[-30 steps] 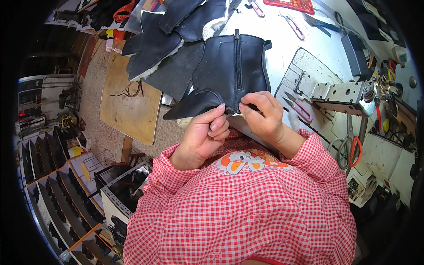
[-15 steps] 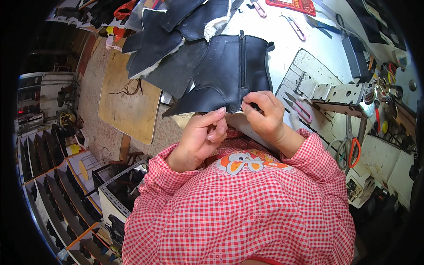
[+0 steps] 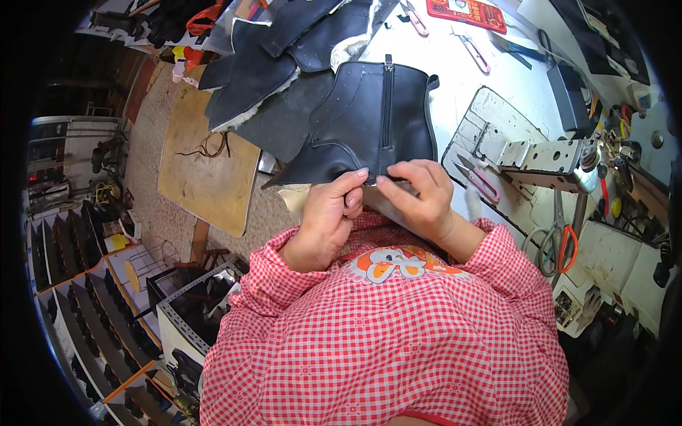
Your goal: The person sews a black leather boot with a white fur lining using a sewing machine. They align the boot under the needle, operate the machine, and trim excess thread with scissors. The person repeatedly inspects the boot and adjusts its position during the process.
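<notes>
A black leather boot upper (image 3: 348, 106) lies on the white worktop in front of me, its zipper (image 3: 388, 106) running up and down. My left hand (image 3: 330, 216) is closed, with thumb and forefinger pinching the upper's near edge just left of the zipper's lower end. Right of that spot, my right hand (image 3: 423, 199) has its thumb and forefinger closed on the same edge, the other fingers curled. Whether a thread is also between the fingertips is too small to tell.
More black fleece-lined leather pieces (image 3: 252, 71) are heaped at the back left. Pink thread snips (image 3: 479, 179) rest on the sewing machine (image 3: 547, 162) at the right, near orange-handled scissors (image 3: 568, 248). A wooden board (image 3: 206, 170) stands left, and shelves (image 3: 92, 312) line the lower left.
Both hands have come closer together at the upper's near edge, the right one moving left. The boot upper has shifted slightly toward me.
</notes>
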`<state>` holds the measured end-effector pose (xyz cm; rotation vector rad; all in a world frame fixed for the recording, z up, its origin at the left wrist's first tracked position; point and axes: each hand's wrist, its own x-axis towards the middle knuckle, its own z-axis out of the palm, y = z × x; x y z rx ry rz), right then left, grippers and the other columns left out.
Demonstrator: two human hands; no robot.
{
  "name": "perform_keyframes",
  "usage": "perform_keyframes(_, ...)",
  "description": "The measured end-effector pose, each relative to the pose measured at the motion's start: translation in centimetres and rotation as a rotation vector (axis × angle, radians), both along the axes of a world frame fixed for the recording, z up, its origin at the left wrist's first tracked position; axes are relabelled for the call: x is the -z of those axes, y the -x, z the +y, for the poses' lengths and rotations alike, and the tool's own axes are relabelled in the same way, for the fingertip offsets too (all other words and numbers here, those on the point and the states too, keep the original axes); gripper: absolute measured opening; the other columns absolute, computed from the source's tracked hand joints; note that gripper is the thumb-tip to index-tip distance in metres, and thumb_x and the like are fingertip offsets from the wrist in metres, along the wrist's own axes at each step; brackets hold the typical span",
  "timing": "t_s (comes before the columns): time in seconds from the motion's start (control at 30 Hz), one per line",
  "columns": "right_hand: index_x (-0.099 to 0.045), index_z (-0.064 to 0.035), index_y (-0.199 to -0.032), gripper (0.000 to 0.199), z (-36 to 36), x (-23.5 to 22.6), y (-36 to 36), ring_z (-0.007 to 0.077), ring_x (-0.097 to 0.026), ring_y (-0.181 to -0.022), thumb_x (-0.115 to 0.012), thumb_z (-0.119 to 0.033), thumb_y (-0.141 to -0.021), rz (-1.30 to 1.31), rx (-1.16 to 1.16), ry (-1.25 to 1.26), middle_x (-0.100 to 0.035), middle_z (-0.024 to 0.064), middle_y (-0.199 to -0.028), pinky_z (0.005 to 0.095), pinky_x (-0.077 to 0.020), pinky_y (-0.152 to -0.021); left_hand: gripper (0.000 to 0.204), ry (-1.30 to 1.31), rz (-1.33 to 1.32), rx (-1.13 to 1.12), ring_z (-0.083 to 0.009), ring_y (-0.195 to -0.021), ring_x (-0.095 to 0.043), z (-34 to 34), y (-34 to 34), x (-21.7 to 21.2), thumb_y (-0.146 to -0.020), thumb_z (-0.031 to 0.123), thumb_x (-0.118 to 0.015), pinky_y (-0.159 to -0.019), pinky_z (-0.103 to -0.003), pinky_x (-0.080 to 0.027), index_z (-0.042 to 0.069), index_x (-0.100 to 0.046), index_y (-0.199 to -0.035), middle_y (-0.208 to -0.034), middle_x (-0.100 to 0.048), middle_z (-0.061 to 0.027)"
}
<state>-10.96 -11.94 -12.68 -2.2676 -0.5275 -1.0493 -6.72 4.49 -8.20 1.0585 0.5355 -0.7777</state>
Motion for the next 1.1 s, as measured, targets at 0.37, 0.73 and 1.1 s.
perform_keyframes(0.37,-0.066,-0.0046,-0.095,0.028,-7.3,-0.5,7.8,0.0295,-0.059,-0.082,-0.065,0.003,-0.068,0.323,0.274,0.011,-0.062,0.0107,-0.095,0.0382,-0.0486,-0.071,0.004,-0.185,-0.406,-0.016,-0.0073,-0.066,-0.051,1.0,3.9,2.2,-0.093,0.008,-0.056,-0.057,-0.019,-0.040,0.007,-0.054,-0.097,-0.078,-0.058,-0.0014)
perform_keyframes(0.73,-0.061,-0.0011,-0.106,0.036,-8.5,0.9,8.1,0.0318,-0.058,-0.093,-0.063,0.003,-0.071,0.485,0.396,0.208,-0.060,0.0136,-0.103,0.0398,-0.0484,-0.080,0.019,-0.053,-0.362,0.182,-0.0054,-0.059,-0.048,-2.0,4.2,3.6,-0.096,0.018,-0.055,-0.055,-0.018,-0.039,0.001,-0.064,-0.095,-0.075,-0.061,-0.0017)
perform_keyframes(1.1,-0.054,-0.0014,-0.098,0.018,-7.4,-0.7,7.5,0.0340,-0.059,-0.070,-0.051,0.002,-0.080,0.828,0.152,-0.360,-0.059,0.0158,-0.077,0.0386,-0.0485,-0.067,0.017,-0.274,-0.673,0.247,-0.0064,-0.062,-0.057,1.1,6.0,4.9,-0.094,0.013,-0.058,-0.057,-0.020,-0.046,-0.002,-0.066,-0.090,-0.073,-0.066,-0.0045)
